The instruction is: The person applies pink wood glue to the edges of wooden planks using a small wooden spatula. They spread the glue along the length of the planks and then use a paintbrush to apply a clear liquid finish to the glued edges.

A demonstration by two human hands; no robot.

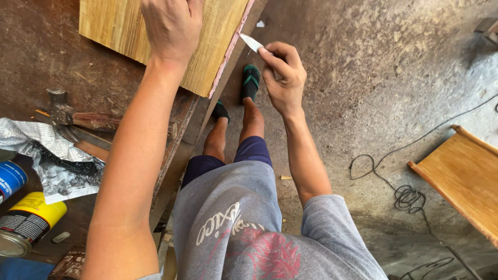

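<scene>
The left hand (pixel 171 28) presses flat on the wooden panel (pixel 212 46), pinning it to the desk (pixel 41 57) so its edge overhangs; the right hand (pixel 282 78) pinches a small white scraper (pixel 251 42) against that edge; a hammer (pixel 78 116) lies left of the panel.

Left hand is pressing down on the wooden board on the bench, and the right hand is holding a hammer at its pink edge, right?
Not quite. The right hand holds a small white blade-like scraper, not a hammer; the hammer lies on the bench. The left hand does rest on the wooden board. The head view shows this.
</scene>
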